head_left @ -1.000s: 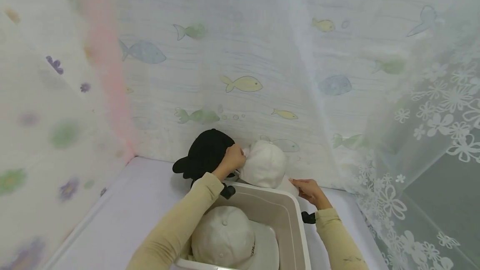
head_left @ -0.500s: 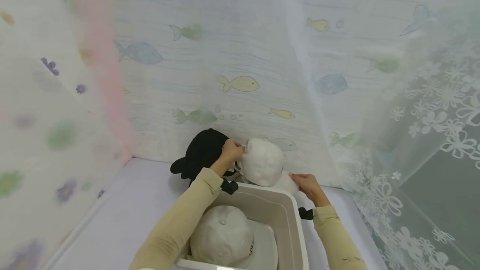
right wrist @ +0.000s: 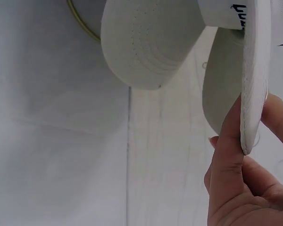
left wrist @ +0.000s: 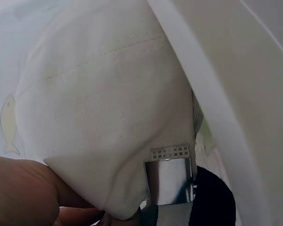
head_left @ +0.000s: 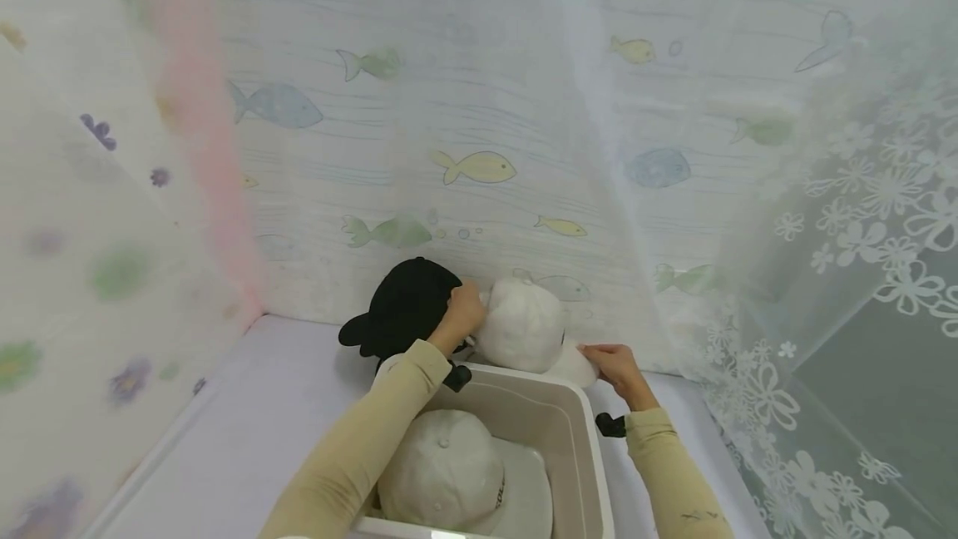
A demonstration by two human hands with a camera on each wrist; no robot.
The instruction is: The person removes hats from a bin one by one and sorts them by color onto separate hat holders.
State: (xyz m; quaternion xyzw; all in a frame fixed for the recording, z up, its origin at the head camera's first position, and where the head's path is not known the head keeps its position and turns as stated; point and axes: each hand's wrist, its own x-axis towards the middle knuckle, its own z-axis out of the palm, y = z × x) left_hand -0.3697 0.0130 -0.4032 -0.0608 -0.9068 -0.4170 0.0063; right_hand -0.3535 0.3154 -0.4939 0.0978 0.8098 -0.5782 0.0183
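A white baseball cap [head_left: 520,327] stands behind the bin's far rim, its brim toward the right. My left hand [head_left: 466,311] pinches the cap's back edge; in the left wrist view, the fingers [left wrist: 80,214] curl under the fabric beside a strap with a metal buckle [left wrist: 170,181]. At the other side, my right hand [head_left: 615,368] holds the brim [right wrist: 255,80] between thumb and fingers. More pale brims [right wrist: 151,42] show behind it in the right wrist view. Touching distance from my left hand is a black cap [head_left: 407,306]. Another white cap [head_left: 441,464] lies in the bin.
A beige plastic bin [head_left: 602,472] stands in front of the caps, under my left forearm. Behind everything hangs a fish-print curtain [head_left: 479,106], with sheer flowered netting [head_left: 898,273] at right. The surface [head_left: 247,422] is covered in pale cloth.
The head view has shifted slightly. Both hands keep their hold on the white cap; its back edge and my left hand have moved only a little. The black cap stays in place.
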